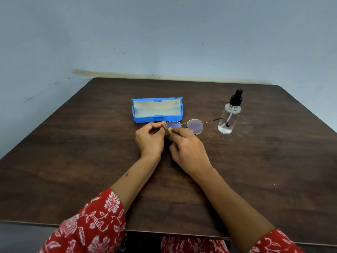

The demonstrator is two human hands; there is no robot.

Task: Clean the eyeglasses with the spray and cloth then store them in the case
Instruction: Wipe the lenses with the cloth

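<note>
landmark: open blue case [157,110] | just in front: glasses [189,126] and both hands [149,138] [187,148], close together | right: spray bottle [228,115] upright beside the glasses' arm | left, behind, far right: bare table [73,152], open passage

The glasses [189,126] have thin round metal rims and tinted lenses, and sit at the middle of the surface [73,152], lenses facing six o'clock. One dark-tipped arm is unfolded toward three o'clock, its end in front of the spray [228,115]; the other arm angles toward six o'clock. A scrap of yellow cloth [170,130] shows at the left lens (most of it is hidden). The case [157,110], bright blue with a pale lining, lies open just beyond the glasses at twelve o'clock. The spray, a clear bottle with a black pump top, stands upright at three o'clock.
</note>
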